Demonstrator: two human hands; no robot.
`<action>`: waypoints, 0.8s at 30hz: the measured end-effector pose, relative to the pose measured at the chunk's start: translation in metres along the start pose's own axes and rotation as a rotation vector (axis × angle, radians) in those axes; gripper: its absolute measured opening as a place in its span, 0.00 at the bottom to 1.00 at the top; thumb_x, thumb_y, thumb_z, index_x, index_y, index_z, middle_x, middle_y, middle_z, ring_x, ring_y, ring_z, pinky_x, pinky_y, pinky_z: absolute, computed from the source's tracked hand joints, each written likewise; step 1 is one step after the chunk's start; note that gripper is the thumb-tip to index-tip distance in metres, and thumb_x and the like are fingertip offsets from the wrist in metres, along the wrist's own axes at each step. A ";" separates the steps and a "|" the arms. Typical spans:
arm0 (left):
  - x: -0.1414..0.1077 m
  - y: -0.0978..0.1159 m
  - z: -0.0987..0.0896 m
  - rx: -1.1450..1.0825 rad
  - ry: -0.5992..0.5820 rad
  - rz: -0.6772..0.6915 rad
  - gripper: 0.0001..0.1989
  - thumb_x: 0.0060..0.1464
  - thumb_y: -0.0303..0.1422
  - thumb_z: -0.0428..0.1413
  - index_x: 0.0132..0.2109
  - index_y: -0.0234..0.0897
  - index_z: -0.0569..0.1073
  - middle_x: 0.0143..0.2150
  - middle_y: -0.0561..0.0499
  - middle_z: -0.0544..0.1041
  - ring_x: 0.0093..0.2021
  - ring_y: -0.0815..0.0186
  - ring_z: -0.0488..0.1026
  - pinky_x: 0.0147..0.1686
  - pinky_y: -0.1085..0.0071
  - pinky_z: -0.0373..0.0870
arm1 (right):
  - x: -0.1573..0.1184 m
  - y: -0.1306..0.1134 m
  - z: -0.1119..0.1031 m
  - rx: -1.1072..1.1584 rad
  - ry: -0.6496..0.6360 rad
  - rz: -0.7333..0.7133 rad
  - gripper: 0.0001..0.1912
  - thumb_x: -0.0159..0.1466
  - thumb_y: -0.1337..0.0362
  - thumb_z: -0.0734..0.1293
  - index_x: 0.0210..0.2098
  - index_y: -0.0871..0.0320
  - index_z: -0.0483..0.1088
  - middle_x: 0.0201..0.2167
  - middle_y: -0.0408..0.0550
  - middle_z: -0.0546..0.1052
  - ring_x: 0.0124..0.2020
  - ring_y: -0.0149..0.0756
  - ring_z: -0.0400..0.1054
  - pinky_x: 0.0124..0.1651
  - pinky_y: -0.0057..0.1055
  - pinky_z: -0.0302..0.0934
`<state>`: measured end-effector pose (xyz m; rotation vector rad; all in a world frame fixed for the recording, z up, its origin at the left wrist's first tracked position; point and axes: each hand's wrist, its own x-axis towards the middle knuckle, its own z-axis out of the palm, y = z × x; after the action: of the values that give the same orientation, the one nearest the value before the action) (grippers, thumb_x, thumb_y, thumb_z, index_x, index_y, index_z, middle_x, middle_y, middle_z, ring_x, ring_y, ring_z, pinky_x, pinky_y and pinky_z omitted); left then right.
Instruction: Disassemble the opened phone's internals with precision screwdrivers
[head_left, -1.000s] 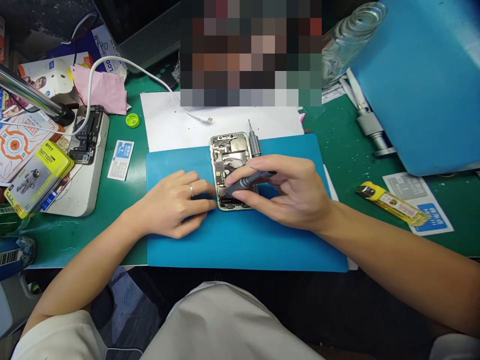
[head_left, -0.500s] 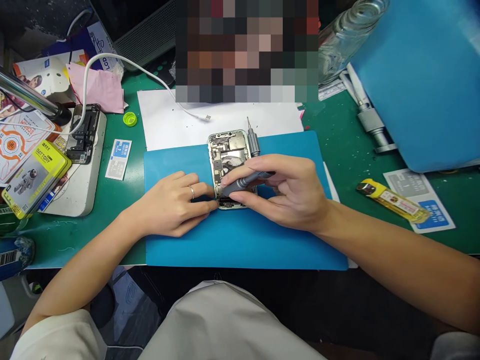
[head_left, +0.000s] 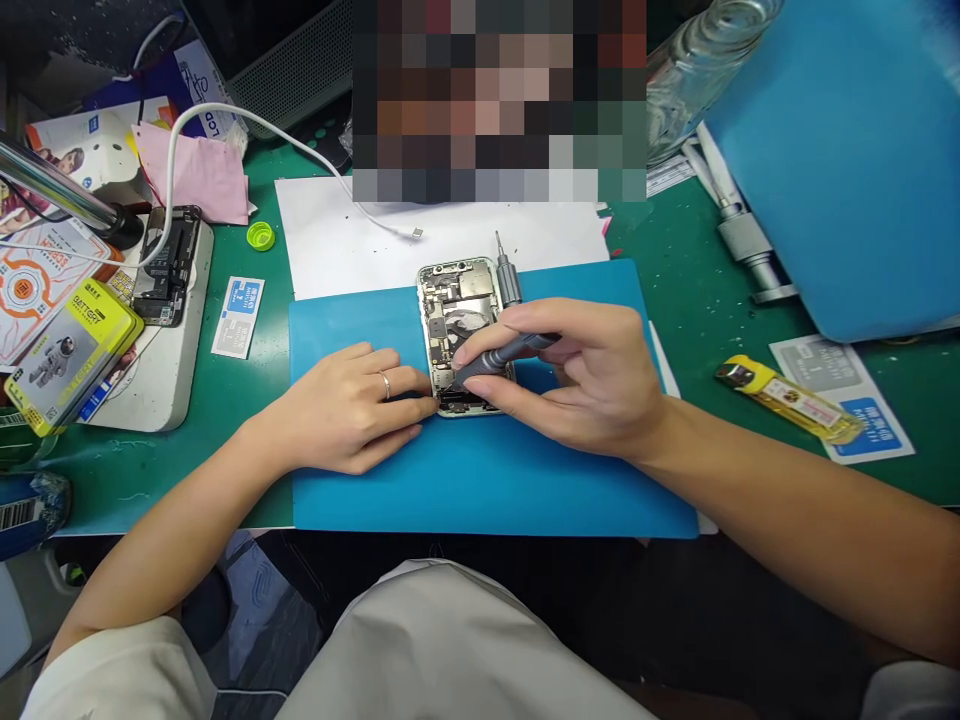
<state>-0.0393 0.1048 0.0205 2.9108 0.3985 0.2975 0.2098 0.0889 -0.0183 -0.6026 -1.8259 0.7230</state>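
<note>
An opened smartphone [head_left: 474, 290] with bare inner parts lies on a blue mat [head_left: 360, 500]. My left hand [head_left: 360, 405] rests flat at its lower left, fingers stretched out, index and middle fingertips touching the phone's edge. My right hand [head_left: 592, 380] pinches a dark grey screwdriver [head_left: 514, 352] between thumb and fingers, slanted over the lower half of the phone. The tip's exact contact is too small to tell, and the fingers hide part of the phone's right side. A second grey screwdriver [head_left: 508, 280] lies along the phone's upper right edge.
A white cable [head_left: 330, 165] ends on white paper [head_left: 315, 235] behind the phone. At left stand a white box [head_left: 184, 370] bearing another opened phone [head_left: 171, 265] and a yellow battery pack [head_left: 71, 355]. A yellow lighter [head_left: 791, 400] and a glass jar [head_left: 690, 90] are at right.
My right hand and its screwdriver have shifted slightly to the right, the handle a little more upright. My left hand stays against the phone's edge.
</note>
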 end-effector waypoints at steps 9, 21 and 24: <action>0.000 0.000 -0.001 -0.013 -0.004 0.006 0.14 0.68 0.31 0.51 0.56 0.34 0.75 0.52 0.43 0.81 0.39 0.61 0.72 0.34 0.62 0.60 | -0.001 0.001 0.001 0.008 -0.012 0.020 0.36 0.63 0.74 0.73 0.66 0.45 0.62 0.43 0.43 0.82 0.39 0.32 0.80 0.37 0.26 0.78; -0.003 0.002 -0.001 -0.026 0.003 -0.018 0.14 0.68 0.30 0.51 0.56 0.33 0.75 0.51 0.43 0.81 0.38 0.61 0.71 0.35 0.63 0.62 | 0.002 -0.002 0.001 0.032 -0.094 0.115 0.24 0.67 0.72 0.70 0.59 0.50 0.65 0.43 0.46 0.81 0.42 0.33 0.80 0.38 0.25 0.79; -0.002 0.002 -0.002 -0.012 0.006 -0.018 0.15 0.69 0.31 0.50 0.58 0.33 0.74 0.49 0.42 0.80 0.37 0.62 0.71 0.34 0.63 0.61 | 0.002 -0.002 0.002 0.069 -0.080 0.088 0.28 0.66 0.73 0.70 0.61 0.49 0.62 0.44 0.46 0.80 0.43 0.32 0.79 0.40 0.25 0.78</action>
<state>-0.0413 0.1023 0.0220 2.8941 0.4216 0.3044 0.2071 0.0886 -0.0166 -0.6188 -1.8489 0.8767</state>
